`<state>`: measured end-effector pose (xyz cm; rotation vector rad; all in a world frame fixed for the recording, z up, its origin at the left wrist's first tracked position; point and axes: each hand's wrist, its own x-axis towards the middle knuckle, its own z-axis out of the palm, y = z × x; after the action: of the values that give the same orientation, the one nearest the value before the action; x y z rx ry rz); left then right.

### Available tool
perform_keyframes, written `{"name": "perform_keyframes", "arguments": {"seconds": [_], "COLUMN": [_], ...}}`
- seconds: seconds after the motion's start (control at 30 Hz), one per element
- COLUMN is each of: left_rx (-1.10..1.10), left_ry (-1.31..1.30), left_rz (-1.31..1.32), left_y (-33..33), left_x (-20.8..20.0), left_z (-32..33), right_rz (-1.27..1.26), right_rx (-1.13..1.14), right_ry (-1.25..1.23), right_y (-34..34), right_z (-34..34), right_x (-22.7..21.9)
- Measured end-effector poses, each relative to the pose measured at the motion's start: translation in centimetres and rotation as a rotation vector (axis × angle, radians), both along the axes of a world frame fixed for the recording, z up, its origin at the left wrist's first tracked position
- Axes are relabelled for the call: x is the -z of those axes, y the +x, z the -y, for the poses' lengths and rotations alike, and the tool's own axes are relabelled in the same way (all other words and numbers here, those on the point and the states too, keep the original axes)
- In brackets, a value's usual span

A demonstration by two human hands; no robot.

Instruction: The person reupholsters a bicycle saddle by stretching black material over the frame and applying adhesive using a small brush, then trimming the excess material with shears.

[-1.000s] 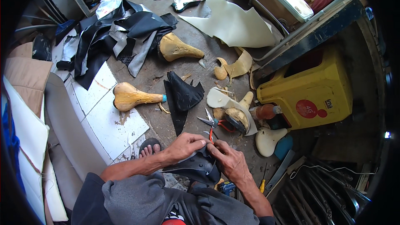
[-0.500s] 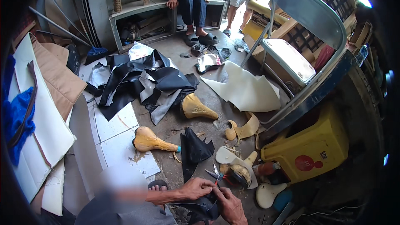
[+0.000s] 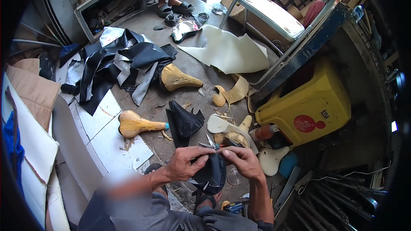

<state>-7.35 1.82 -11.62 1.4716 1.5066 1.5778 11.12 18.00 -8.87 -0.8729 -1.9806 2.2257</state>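
Both hands have drawn their wrists wider apart since a second ago, and the limp black leather-like cover (image 3: 212,172) now hangs more upright between them, above the person's feet. Left hand (image 3: 185,163) pinches the cover's upper edge narrowly between thumb and fingers; right hand (image 3: 245,162) grips the same edge from the other side — their fingertips nearly meet. Just beyond the fingertips show the silver blades of open scissors (image 3: 210,142), the handles mostly hidden behind the hands. Farther out on the floor, a folded black leather-like piece (image 3: 185,120) lies beside a tan foam bicycle saddle with a blue tip (image 3: 138,125). To its right, an off-white curved sheet (image 3: 219,125) rests by other saddle parts, with a cream saddle-shaped pad (image 3: 272,161) near the right wrist. A second tan foam saddle (image 3: 178,78) touches a heap of black and grey sheeting (image 3: 136,56) — and a broad cream sheet with ragged edges (image 3: 233,52) spreads to the right, near a tilted yellow plastic stool (image 3: 332,98).
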Motion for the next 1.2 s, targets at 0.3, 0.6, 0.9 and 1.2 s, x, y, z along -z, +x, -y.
{"name": "perform_keyframes", "arguments": {"seconds": [0.3, 0.6, 0.9, 1.2], "left_rx": [0.150, 0.232, 0.336, 0.271], "left_ry": [0.007, -0.036, -0.068, -0.112], "left_rz": [-0.133, -0.106, -0.129, -0.027], "left_y": [-1.4, -1.5, -1.4, -0.9], "left_x": [-1.1, -1.5, -1.7, -1.9], "left_z": [0.7, 0.5, 0.8, 1.0], "right_rz": [0.064, 0.088, -0.075, -0.063], "right_rx": [-0.151, -0.334, -0.365, -0.329], "right_ry": [-0.035, 0.104, 0.523, 0.495], "right_y": [-0.8, -1.2, -1.4, -1.1], "right_z": [-0.6, -1.2, 0.3, 0.6], "right_x": [-1.7, -2.8, -4.1, -3.2]}}
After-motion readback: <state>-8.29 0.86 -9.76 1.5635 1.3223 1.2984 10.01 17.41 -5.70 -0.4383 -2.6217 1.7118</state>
